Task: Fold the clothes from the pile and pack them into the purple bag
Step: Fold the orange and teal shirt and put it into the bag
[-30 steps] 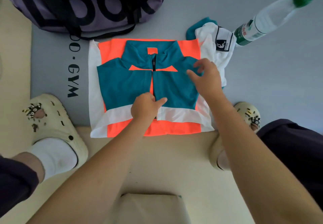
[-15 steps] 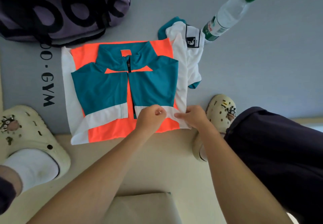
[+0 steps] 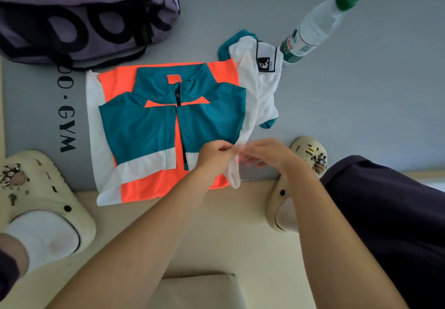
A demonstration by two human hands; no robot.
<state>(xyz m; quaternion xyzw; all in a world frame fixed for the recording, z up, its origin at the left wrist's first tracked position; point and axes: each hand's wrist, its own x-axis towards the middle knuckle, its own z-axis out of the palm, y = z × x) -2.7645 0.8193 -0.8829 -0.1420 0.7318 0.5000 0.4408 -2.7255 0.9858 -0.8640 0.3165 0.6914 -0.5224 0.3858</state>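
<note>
**Both hands pinch the jacket's white edge**

The teal, orange and white jacket [image 3: 154, 130] lies flat on the grey mat [image 3: 361, 91], its collar toward the purple bag [image 3: 84, 17] just beyond it; the left hand [image 3: 214, 154] pinches the jacket's bunched white fabric at the near right corner; the right hand [image 3: 267, 154], fingers curled, grips the same white strip beside it; a white sleeve lies crumpled off the jacket's right side, touching a water bottle [image 3: 315, 24]; cream clogs [image 3: 43, 200] flank the jacket.
</note>
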